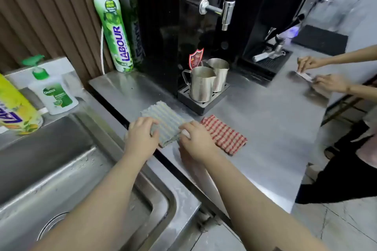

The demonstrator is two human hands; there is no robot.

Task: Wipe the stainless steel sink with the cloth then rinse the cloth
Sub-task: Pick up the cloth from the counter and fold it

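A folded cloth with pale blue and yellow stripes (166, 123) lies on the steel counter (265, 128), near its left edge. My left hand (141, 138) rests on the cloth's left side with fingers curled over it. My right hand (194, 140) presses on its right edge. Both hands touch the cloth; it stays flat on the counter. The stainless steel sink (61, 169) is at the lower left, its basin wet and its drain partly visible at the bottom.
A red checked cloth (224, 134) lies right of the striped one. Two steel jugs (204, 83) stand on a drip tray behind. Green detergent bottle (114, 28), soap pump bottle (51, 91) and yellow bottle (14, 108) stand around the sink. Another person's hands (318, 73) work at right.
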